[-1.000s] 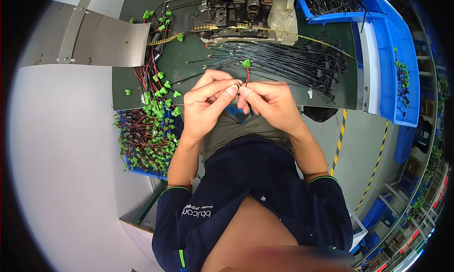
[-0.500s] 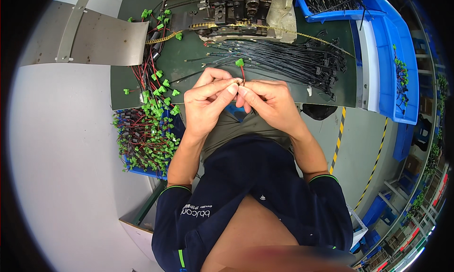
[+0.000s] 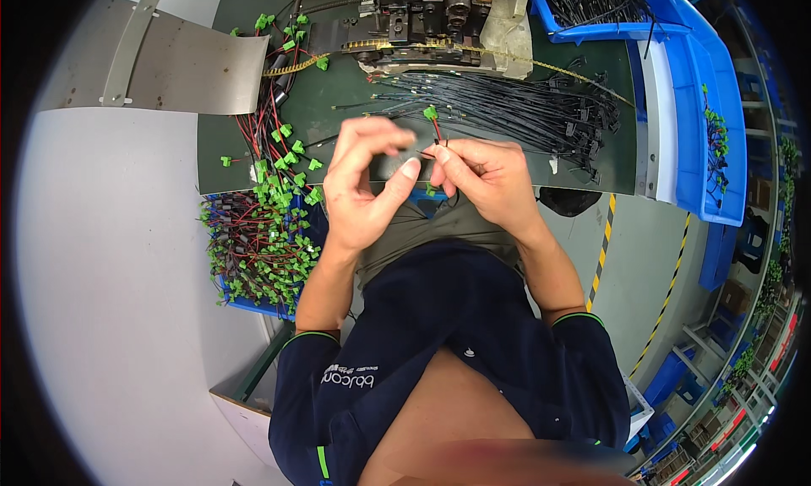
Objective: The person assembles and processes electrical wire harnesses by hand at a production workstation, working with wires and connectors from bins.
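Observation:
Between the thumb and fingers of my right hand is a short red and black wire lead, with a green connector at its upper end. More green shows just under those fingers. My left hand is just to the left, thumb and fingers parted, its fingertips smeared by motion. Beyond both hands, a bundle of black cables lies across the dark green table, their black plugs toward the right.
A metal press machine stands at the back, a brass terminal strip running through it. Green-ended leads spill over the left table edge into a heaped bin. Blue trays line the right side; a metal chute is at far left.
My left hand has let go of the lead and its fingers have spread apart, a little to the left. My right hand keeps hold of the lead.

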`<state>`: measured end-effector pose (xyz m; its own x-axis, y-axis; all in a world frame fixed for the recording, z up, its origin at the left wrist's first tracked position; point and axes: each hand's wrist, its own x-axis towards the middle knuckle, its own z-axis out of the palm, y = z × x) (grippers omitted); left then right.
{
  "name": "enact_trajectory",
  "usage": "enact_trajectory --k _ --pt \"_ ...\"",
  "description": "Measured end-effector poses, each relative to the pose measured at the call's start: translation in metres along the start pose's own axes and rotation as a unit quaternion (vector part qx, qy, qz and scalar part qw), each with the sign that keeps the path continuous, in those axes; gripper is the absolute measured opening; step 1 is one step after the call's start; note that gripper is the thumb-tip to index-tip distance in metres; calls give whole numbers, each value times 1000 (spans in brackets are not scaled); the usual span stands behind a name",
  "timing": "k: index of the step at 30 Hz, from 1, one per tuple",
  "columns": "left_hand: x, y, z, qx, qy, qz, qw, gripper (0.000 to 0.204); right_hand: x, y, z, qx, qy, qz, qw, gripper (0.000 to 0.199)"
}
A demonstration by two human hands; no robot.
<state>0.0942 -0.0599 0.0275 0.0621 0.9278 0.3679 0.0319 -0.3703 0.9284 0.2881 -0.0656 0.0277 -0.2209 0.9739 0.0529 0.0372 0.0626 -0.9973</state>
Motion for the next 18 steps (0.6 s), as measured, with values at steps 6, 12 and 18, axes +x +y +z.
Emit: enact_trajectory --k 6,12,18 --pt "29 14 -6 140 -149 84 975 18 -3 -3 -1 -72 -28 -47 996 13" --pt "35 16 -2 273 -174 239 915 22 -4 -6 -7 -105 -40 -63 992 13" --pt "35 15 -8 328 -199 232 894 18 -6 -8 -5 -113 -47 -63 991 14"
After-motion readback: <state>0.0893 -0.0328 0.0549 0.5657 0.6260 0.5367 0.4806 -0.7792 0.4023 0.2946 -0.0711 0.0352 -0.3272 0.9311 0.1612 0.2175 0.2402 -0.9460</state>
